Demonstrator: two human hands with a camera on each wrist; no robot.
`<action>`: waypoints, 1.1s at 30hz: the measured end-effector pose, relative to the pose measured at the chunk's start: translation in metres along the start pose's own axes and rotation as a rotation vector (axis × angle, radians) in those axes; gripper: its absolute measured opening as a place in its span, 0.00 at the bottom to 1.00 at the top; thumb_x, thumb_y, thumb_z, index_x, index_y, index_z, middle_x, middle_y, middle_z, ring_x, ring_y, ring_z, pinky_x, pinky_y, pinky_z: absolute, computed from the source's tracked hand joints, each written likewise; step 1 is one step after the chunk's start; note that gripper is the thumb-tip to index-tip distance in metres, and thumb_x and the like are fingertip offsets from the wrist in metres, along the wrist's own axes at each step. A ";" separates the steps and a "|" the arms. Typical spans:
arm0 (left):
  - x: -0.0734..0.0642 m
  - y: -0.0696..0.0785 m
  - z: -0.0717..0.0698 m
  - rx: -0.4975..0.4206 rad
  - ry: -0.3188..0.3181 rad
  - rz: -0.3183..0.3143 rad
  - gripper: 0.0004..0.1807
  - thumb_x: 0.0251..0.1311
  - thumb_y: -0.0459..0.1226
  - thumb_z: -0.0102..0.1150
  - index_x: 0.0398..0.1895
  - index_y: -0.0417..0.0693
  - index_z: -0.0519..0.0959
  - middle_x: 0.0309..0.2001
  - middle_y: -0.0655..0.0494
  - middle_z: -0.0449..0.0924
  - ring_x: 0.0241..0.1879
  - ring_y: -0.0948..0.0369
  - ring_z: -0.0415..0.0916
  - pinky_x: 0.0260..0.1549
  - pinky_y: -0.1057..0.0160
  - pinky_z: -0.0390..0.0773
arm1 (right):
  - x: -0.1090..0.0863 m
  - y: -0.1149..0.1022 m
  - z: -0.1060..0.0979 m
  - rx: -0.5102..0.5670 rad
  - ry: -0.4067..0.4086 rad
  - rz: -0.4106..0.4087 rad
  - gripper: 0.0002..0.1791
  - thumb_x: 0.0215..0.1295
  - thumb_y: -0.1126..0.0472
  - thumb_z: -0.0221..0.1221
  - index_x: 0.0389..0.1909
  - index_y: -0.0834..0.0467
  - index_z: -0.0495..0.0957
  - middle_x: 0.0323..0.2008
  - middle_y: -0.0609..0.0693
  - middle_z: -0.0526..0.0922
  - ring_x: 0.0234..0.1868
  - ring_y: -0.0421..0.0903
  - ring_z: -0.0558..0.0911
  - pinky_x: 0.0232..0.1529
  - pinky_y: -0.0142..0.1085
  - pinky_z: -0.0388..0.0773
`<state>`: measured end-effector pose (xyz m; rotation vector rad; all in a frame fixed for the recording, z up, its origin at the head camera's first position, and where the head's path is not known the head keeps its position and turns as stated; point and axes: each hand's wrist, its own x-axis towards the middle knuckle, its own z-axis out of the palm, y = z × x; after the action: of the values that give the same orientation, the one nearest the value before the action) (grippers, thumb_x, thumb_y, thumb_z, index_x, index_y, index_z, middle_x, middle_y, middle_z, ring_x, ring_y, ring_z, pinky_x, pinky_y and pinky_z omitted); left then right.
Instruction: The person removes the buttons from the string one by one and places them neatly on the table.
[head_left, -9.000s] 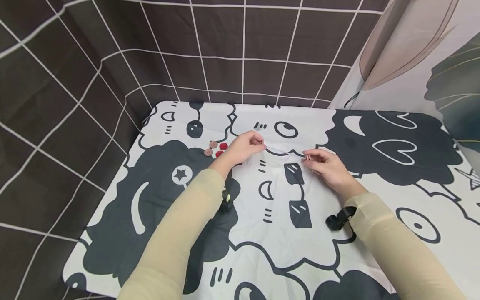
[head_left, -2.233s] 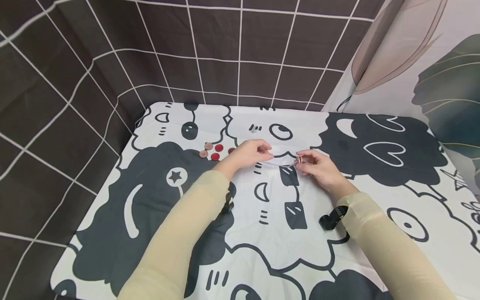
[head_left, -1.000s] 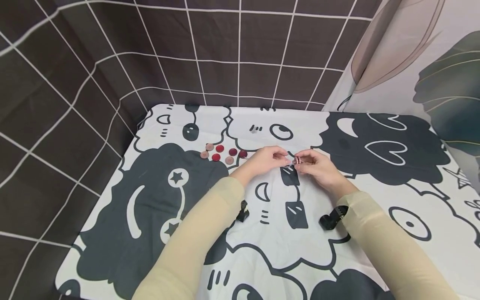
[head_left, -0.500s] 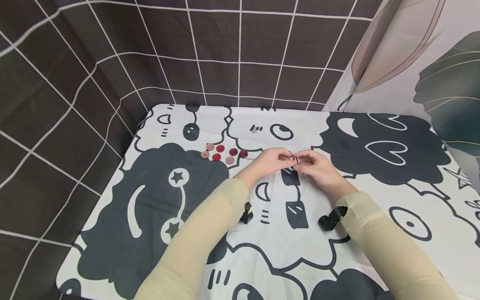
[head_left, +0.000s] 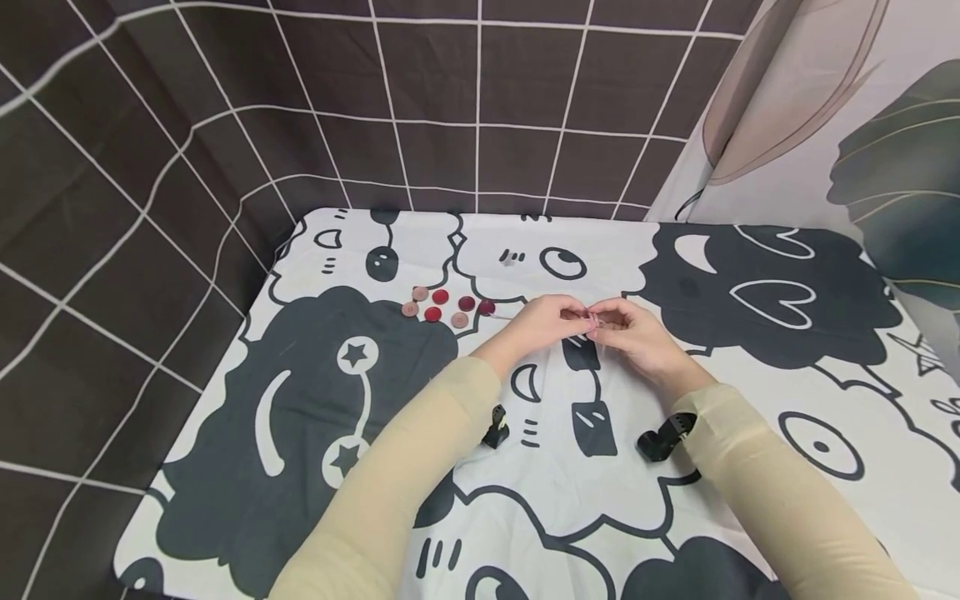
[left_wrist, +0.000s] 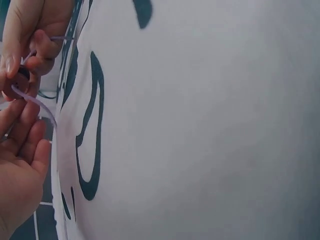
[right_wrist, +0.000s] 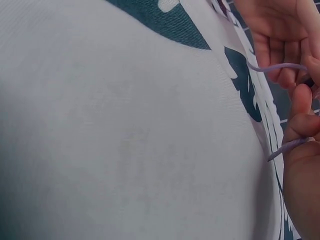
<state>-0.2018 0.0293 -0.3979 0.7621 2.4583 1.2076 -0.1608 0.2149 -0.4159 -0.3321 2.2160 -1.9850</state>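
Observation:
My left hand [head_left: 543, 323] and right hand [head_left: 637, 333] meet fingertip to fingertip above the cloth in the head view. Between them they pinch a dusky pink button [left_wrist: 20, 85], best seen in the left wrist view. A thin lavender cord [left_wrist: 40, 104] comes out of its face and trails down. A darker button edge [left_wrist: 23, 71] shows just behind it, partly covered by fingers. In the right wrist view, one length of cord [right_wrist: 280, 66] hangs out beside the upper hand, and a short end pokes out by the lower hand. Fingers hide how many buttons are held.
Left of my hands lie loose buttons: three pink [head_left: 460, 320], two red [head_left: 440, 296] and two dark red [head_left: 467, 303]. A black-and-white patterned cloth [head_left: 525, 467] covers the surface. Dark grid-patterned fabric [head_left: 442, 150] stands behind and left; a leaf-print curtain [head_left: 810, 108] hangs right.
My left hand has moved right along the cord to the right hand, uncovering more loose buttons. Over the last half second the fingers shifted slightly, and the held button now faces the head camera.

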 end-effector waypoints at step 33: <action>-0.001 -0.004 -0.001 -0.091 0.088 -0.034 0.12 0.55 0.38 0.63 0.42 0.48 0.75 0.35 0.61 0.78 0.37 0.66 0.74 0.39 0.72 0.70 | -0.006 -0.002 -0.009 -0.091 0.039 0.031 0.20 0.60 0.70 0.60 0.51 0.74 0.68 0.38 0.43 0.81 0.39 0.37 0.79 0.33 0.27 0.73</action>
<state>-0.2027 0.0254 -0.4006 0.6528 2.4559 1.3572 -0.1574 0.2248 -0.4129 -0.2698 2.3254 -1.8958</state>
